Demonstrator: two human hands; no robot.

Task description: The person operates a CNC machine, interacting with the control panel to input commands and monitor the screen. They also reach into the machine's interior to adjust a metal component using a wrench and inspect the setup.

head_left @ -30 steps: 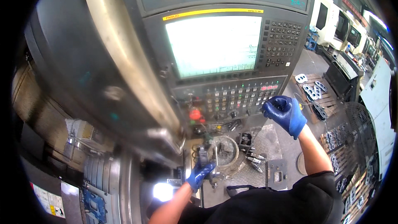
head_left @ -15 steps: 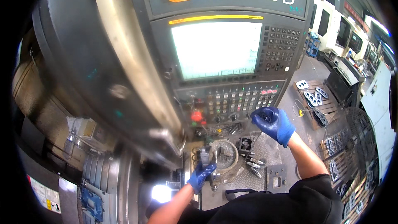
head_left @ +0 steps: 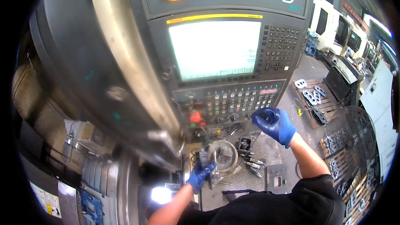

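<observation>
My left hand (head_left: 201, 174), in a blue glove, is closed around a grey part (head_left: 204, 157) whose kind I cannot make out. It is at the left edge of a round metal dish (head_left: 224, 156) on the bench. My right hand (head_left: 273, 126), also gloved, is curled shut in front of the lower right corner of the machine's control panel (head_left: 239, 102). Whatever its fingers may hold is hidden; a thin dark line runs down from below it toward the bench. The lit screen (head_left: 214, 50) above the buttons is washed out.
A red stop button (head_left: 195, 117) sits at the panel's lower left. Metal tool holders (head_left: 254, 166) and a square plate (head_left: 276, 179) lie on the bench. The machine door (head_left: 96, 71) stands left. Pallets (head_left: 329, 108) with metal parts and a fan (head_left: 361, 135) are on the right.
The whole view has shifted slightly left. My left hand and the grey part have risen a little; my right hand keeps its curled pose.
</observation>
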